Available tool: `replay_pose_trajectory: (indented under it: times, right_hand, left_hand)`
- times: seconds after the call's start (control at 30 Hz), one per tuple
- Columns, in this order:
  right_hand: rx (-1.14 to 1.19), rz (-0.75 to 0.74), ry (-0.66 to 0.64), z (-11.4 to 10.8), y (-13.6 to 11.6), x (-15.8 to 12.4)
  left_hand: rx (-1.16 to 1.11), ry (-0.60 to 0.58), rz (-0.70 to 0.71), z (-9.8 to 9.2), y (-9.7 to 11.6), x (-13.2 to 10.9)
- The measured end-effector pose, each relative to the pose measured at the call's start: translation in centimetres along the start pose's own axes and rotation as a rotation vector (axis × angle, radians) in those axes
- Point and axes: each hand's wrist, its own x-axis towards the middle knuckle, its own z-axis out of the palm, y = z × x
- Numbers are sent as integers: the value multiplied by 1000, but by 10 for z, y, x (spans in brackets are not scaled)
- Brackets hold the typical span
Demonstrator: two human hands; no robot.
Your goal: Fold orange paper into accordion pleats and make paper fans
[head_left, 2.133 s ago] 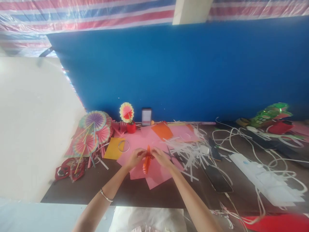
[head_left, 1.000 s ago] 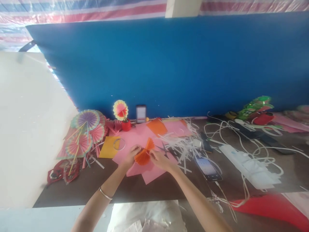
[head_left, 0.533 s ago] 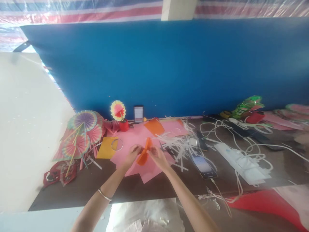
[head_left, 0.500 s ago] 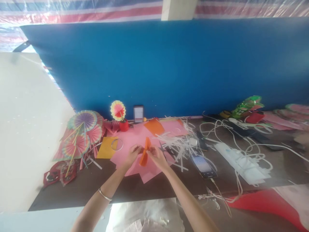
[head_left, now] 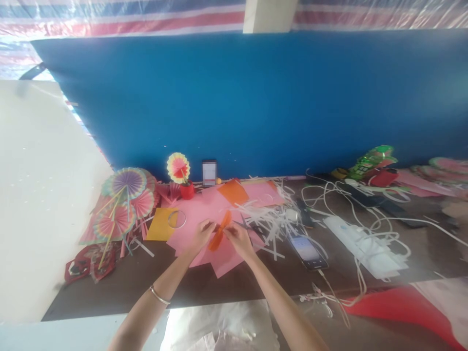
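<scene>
Held over overlapping pink paper sheets (head_left: 227, 262), near the middle of the dark brown counter (head_left: 208, 288): one narrow, pleated orange paper piece (head_left: 219, 235), slanting, with its upper end to the right. Pinched near its middle in the fingertips of the bare right hand (head_left: 237, 238); met from the other side by the bare left hand (head_left: 202, 234), curled close, with actual grip there impossible to tell. Spread broad like a fan a second ago; now turned almost edge-on, and leaning further right than half a second ago. Judging by that, apparently being turned about its middle, with handling centred there rather than at the pleated ends. Too small to make out: any thread or tie.

Counting outward: one loose flat orange paper sheet (head_left: 233, 192) behind, lying on the pink; one flat yellow paper sheet (head_left: 157, 225) to the left, partly under one thin silver ring (head_left: 185, 219). Pink sheets several, too overlapped to number. Close on the right, one tangled heap of white paper strips (head_left: 272, 222), uncountable. Behind, one round yellow-and-red paper flower (head_left: 178, 166) in one small red pot (head_left: 187, 190), beside one upright dark-framed device (head_left: 209, 173). Farther left, three clearly seen round pleated paper fans (head_left: 127, 183), with more partly hidden. Farther right, one lit black phone (head_left: 307, 251), lying flat, and one long white power strip (head_left: 340, 229). Around the left wrist, one silver bracelet (head_left: 158, 296).
</scene>
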Motion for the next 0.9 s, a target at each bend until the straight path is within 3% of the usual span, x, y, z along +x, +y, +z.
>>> replay_pose_trajectory:
  times: [0.3,0.43,0.5,0.6,0.77,0.9]
  right_hand:
    - [-359,-140,-2,-8,2,3]
    - [-458,-208,-77,-12,-2,5]
    - [-482,-218,-111,-14,-4,5]
    - [-510,-214,-157,-16,-9,5]
    - [-545,-188,-215,-14,-18,5]
    - [-573,-198,-242,-15,-21,5]
  left_hand:
    - [-530,-70,-56,6,-30,16]
    - [-487,-117,-37,4,-27,17]
    - [-322,-101,13,1,-23,17]
    - [143,-106,166,-7,-19,18]
    - [980,-283,446,-12,-16,22]
    - [1202,-362,584,-12,-11,22]
